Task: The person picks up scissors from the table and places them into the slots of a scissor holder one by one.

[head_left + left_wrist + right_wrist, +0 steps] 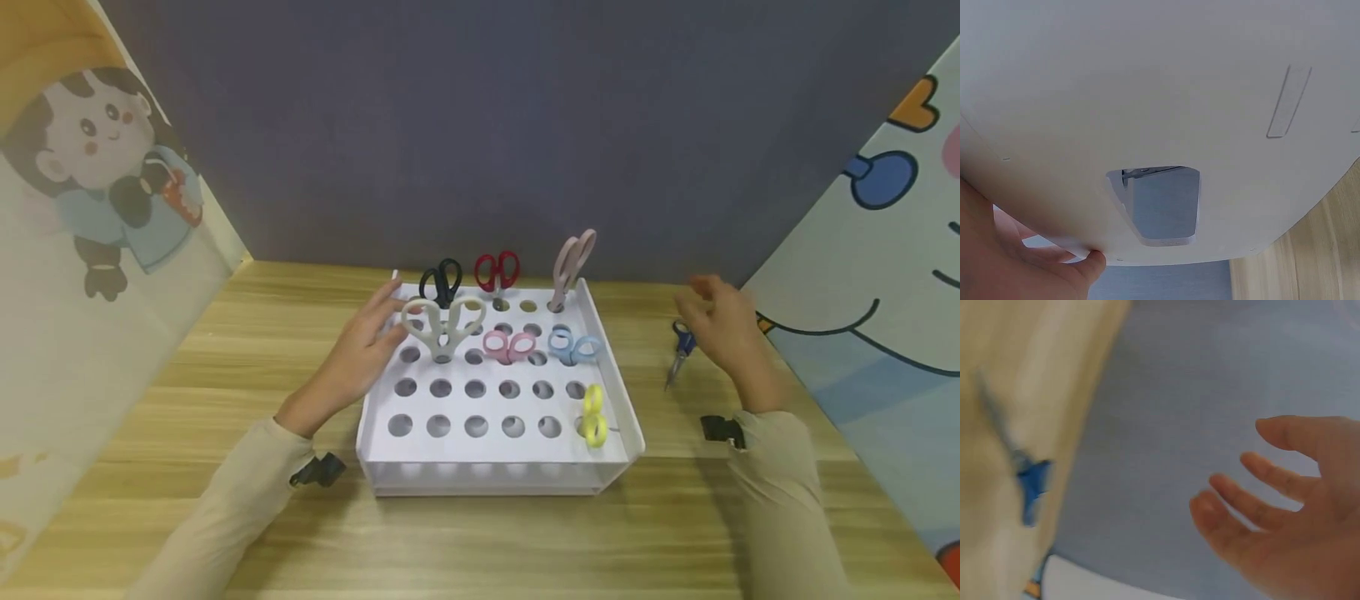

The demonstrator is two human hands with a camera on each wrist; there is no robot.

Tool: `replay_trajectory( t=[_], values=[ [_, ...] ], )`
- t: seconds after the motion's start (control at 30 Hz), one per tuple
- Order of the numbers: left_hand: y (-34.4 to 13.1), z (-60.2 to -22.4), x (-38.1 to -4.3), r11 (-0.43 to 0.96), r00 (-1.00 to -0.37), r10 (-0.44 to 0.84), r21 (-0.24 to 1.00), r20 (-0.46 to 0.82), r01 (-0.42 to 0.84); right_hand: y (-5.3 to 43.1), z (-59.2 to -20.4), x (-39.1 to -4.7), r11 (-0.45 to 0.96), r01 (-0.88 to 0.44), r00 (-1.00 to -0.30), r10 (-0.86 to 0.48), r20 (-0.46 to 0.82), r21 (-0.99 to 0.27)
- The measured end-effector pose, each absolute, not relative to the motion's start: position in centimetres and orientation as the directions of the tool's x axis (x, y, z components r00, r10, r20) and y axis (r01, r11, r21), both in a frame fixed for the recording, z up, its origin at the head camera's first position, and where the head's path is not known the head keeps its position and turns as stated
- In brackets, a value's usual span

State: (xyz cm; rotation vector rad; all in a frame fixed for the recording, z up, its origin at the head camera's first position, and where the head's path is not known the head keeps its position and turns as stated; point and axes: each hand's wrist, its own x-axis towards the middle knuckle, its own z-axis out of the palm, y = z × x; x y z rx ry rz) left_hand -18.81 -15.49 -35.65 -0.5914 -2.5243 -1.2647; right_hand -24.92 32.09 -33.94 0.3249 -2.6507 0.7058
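A white scissors rack (457,450) with rows of round holes stands on the table. My left hand (360,346) holds its left side wall near the back corner; the left wrist view shows the fingers over the side panel's (1235,206) edge. At the right, my right hand (723,325) hovers with nothing in it, fingers spread and gently bent in the right wrist view. Dark blue-handled scissors (683,342) lie on the table beside it, not touched. Large off-white-handled scissors (443,329) stand in the rack close to my left fingers.
The rack also holds black scissors (441,283), red scissors (497,273), pale pink scissors (572,262), pink scissors (509,345), light blue scissors (573,345) and yellow scissors (594,417). A grey wall (480,125) rises behind the wooden table (495,542); cartoon-printed panels stand at both sides.
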Motion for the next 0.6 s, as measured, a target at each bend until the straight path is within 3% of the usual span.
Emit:
replay_trajectory(
  t=[0.3,0.6],
  values=[
    [-15.5,-35.5,-18.8,0.556,-0.891,0.241,0.698,0.384,0.451,35.1,-39.0,-27.7,0.925,-0.152,-0.987,-0.127,0.094,-0.348],
    [-15.5,-35.5,-18.6,0.574,-0.908,0.238,0.705,0.344,0.417,37.0,-40.8,-28.2,0.950,-0.141,-0.976,-0.181,-0.124,-0.278]
  ],
)
